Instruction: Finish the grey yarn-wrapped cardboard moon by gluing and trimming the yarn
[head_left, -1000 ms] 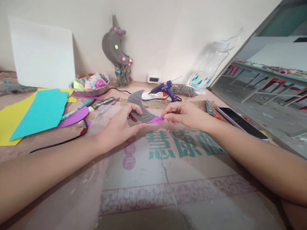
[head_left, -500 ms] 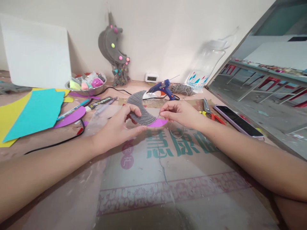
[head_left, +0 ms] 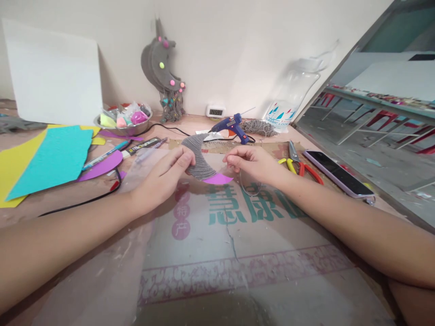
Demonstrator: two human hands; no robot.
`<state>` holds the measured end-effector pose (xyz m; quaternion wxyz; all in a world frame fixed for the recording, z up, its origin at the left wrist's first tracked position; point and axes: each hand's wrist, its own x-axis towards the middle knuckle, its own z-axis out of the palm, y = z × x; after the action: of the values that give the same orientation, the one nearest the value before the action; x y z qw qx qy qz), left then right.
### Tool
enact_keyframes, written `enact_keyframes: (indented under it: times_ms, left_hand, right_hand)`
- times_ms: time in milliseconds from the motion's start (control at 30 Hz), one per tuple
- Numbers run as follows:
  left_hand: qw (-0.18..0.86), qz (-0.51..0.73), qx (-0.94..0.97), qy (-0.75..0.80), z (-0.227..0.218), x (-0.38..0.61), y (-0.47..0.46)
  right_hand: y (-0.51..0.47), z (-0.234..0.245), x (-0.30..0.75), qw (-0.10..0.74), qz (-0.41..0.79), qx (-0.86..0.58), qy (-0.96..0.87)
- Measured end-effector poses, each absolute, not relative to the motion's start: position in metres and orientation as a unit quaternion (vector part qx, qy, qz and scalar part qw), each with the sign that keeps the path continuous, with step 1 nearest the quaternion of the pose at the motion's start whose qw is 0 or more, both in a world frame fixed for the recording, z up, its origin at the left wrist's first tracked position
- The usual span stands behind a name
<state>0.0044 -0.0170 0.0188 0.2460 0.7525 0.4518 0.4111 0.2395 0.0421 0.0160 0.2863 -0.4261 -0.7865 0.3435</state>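
My left hand [head_left: 170, 174] pinches the left side of a crescent moon [head_left: 200, 164] between thumb and fingers. Grey yarn is wound closely around most of the crescent, and its purple tip [head_left: 219, 179] shows bare at the lower right. Just right of that tip, my right hand [head_left: 249, 163] is closed with thumb and fingertips together on a strand of grey yarn. A loop of the yarn [head_left: 249, 192] hangs below that hand over the plastic-covered board. The stretch between the fingertips and the crescent is too thin to make out.
Behind the crescent lie a blue glue gun [head_left: 233, 127] and a yarn bundle [head_left: 260, 128]. Scissors [head_left: 295, 154], pliers-like handles [head_left: 311, 173] and a phone [head_left: 340, 173] lie right. Coloured sheets [head_left: 50, 163], pens and a metal bowl [head_left: 124, 129] are left. A decorated grey moon [head_left: 159, 63] hangs behind.
My left thumb has come up from below the crescent onto its left side, and the crescent has tilted slightly. My right hand has barely shifted, staying closed beside the tip.
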Motion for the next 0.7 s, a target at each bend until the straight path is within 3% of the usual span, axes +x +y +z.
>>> enact_keyframes:
  times_ms: [133, 300, 433, 700]
  left_hand:
    - [0.246, 0.425, 0.739, 0.461, 0.018, 0.003, -0.014]
    - [0.248, 0.442, 0.731, 0.458, 0.016, 0.002, -0.014]
    - [0.249, 0.439, 0.736, 0.451, 0.019, 0.005, -0.018]
    - [0.405, 0.496, 0.593, 0.487, 0.012, 0.006, -0.004]
  right_hand:
    - [0.036, 0.025, 0.239, 0.31, 0.275, -0.416, -0.81]
    - [0.02, 0.034, 0.231, 0.209, 0.301, -0.348, -0.863]
    - [0.016, 0.029, 0.225, 0.16, 0.376, -0.39, -0.825]
    - [0.021, 0.018, 0.226, 0.215, 0.387, -0.456, -0.772]
